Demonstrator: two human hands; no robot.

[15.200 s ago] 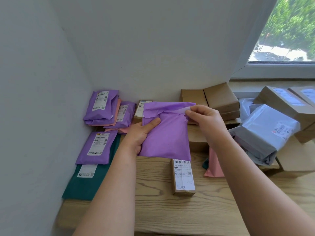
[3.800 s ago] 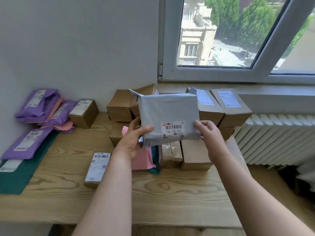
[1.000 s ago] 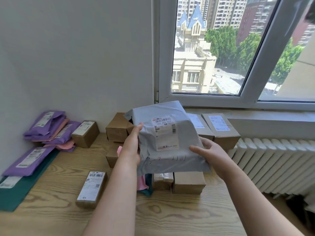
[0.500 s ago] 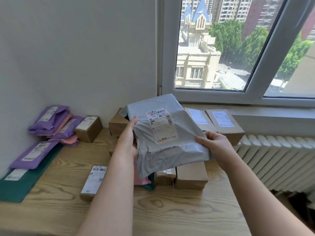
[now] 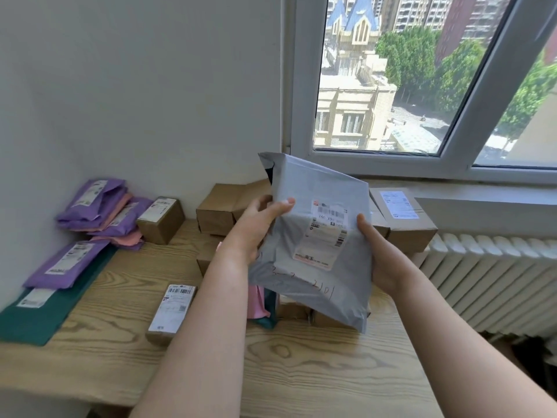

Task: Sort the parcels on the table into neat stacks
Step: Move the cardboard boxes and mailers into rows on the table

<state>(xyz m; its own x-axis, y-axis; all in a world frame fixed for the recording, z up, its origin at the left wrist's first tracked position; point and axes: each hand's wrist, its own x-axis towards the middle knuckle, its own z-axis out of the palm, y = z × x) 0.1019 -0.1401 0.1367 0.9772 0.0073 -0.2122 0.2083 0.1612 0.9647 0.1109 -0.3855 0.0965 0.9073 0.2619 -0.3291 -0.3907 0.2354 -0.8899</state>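
I hold a grey poly mailer (image 5: 316,279) with a white label above the wooden table (image 5: 301,366), tilted and facing me. My left hand (image 5: 256,227) grips its left edge, thumb on the front. My right hand (image 5: 379,254) grips its right edge. Purple and pink mailers (image 5: 102,206) are piled by the wall at the left. Another purple mailer (image 5: 66,260) lies on a dark green mailer (image 5: 39,315). Cardboard boxes (image 5: 220,212) stand behind the grey mailer, partly hidden by it.
A small labelled box (image 5: 171,312) lies on the table near my left forearm. Another labelled box (image 5: 161,218) sits by the purple pile, and one (image 5: 404,218) by the window sill. A pink mailer (image 5: 256,303) pokes out below the grey one. A white radiator (image 5: 494,279) stands right of the table.
The grey mailer has turned more upright and risen slightly in both hands since half a second ago. The view has shifted a little to the right.
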